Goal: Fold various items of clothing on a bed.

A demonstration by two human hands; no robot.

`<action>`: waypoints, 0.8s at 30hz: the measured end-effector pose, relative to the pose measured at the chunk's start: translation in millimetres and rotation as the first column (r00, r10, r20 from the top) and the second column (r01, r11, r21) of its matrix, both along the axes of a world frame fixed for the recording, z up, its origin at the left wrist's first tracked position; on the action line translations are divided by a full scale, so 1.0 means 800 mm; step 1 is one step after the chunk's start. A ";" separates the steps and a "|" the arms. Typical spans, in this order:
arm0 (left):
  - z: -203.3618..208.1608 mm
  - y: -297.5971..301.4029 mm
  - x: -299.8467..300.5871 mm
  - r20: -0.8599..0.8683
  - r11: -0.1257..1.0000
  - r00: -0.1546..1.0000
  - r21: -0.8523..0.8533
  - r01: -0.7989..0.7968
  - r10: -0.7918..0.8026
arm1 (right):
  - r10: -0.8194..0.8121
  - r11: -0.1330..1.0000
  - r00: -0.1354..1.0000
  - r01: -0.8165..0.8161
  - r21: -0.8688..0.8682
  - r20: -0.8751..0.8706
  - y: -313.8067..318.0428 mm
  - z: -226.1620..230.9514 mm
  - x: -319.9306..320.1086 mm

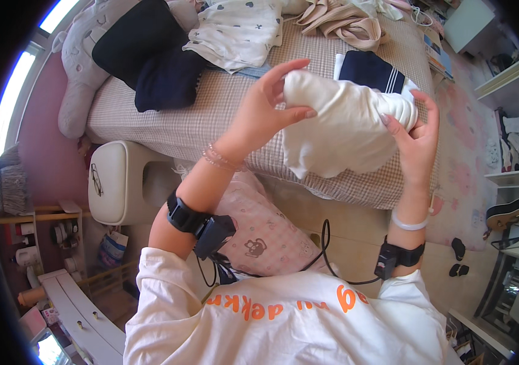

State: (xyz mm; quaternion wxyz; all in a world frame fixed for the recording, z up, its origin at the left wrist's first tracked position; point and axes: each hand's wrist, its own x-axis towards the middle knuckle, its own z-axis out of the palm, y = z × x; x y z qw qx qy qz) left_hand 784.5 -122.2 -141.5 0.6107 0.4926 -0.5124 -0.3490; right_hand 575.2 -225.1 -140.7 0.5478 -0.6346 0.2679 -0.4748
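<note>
A white cloth garment (338, 131), folded over along its top edge, is held up above the near side of the bed. My left hand (267, 106) grips its upper left end, thumb in front and fingers behind. At the gathered right end, my right hand (419, 137) pinches the cloth between thumb and fingers. The lower edge of the garment hangs loose and wavy. Its exact kind cannot be made out. Just behind it on the bed lies a folded navy and white garment (369, 70) with white stripes.
On the checked bedspread (235, 115) lie dark folded clothes (168, 82), a white patterned garment (235, 33) and a beige ribbed garment (344, 27). A plush toy (77, 91) rests at the left. A cream stool (107, 182) with glasses stands beside the bed; open shelves (515, 176) line the right.
</note>
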 end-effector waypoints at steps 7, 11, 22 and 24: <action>0.067 0.005 0.013 0.198 0.979 0.960 -0.080 -0.185 0.198 | 0.030 0.916 0.879 -0.215 -0.339 -0.477 0.003 0.065 0.005; 0.103 0.024 0.014 0.423 0.935 0.841 -0.252 -0.250 0.339 | -0.270 0.713 0.815 -0.189 -0.675 -0.513 0.004 0.101 0.000; 0.168 0.055 -0.030 -0.194 0.940 0.978 -0.314 -0.133 0.073 | 0.065 0.981 0.997 -0.056 -0.188 0.041 0.015 0.148 -0.016; 0.168 0.056 -0.022 -0.146 0.938 0.985 -0.319 -0.138 0.096 | 0.084 0.993 0.996 -0.080 -0.084 0.042 0.004 0.145 -0.003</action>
